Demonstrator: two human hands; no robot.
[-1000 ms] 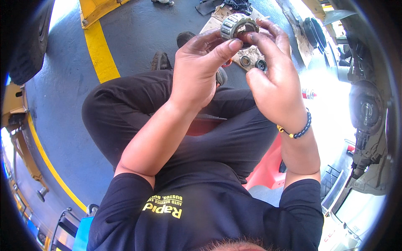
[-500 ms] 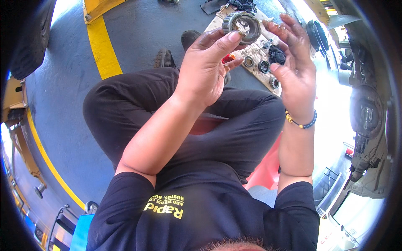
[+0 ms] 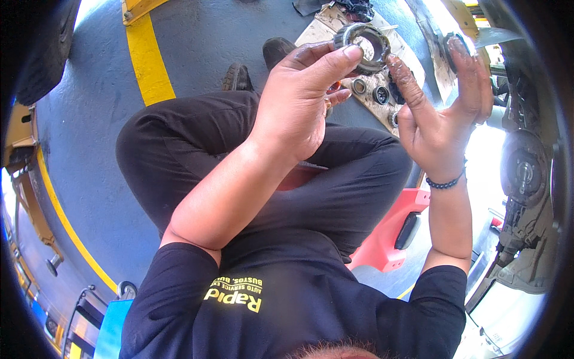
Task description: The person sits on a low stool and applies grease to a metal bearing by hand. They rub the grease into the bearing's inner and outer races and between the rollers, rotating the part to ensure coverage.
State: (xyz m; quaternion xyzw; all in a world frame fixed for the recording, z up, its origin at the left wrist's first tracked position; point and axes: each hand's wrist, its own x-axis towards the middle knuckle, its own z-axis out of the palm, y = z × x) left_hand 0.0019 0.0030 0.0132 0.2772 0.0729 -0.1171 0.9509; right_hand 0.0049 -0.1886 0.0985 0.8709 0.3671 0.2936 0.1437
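Observation:
My left hand (image 3: 293, 107) pinches a greasy metal bearing (image 3: 381, 43) between thumb and fingers. This ring has a ridged outer edge and an open middle, and it is held up tilted above the board. Dark grease coats the fingers of my right hand (image 3: 439, 122), which is spread open just right of the bearing. Its index fingertip is at the ring's lower right edge; whether it touches I cannot tell. Below the bearing, smaller round metal parts lie on a stained board, among them a brass-toned ring (image 3: 359, 87) and a dark ring (image 3: 381, 94).
The stained pale board (image 3: 368, 109) lies on the blue floor (image 3: 197, 48) beyond my crossed legs, with black rags (image 3: 357, 11) at its far end. A red plastic piece (image 3: 388, 239) is by my right knee. Vehicle parts (image 3: 523, 173) stand at right, a tyre (image 3: 45, 60) at far left.
My right hand has moved right and down, its fingers spreading. The bearing has shifted slightly right and turned in my left hand, showing more of its open middle.

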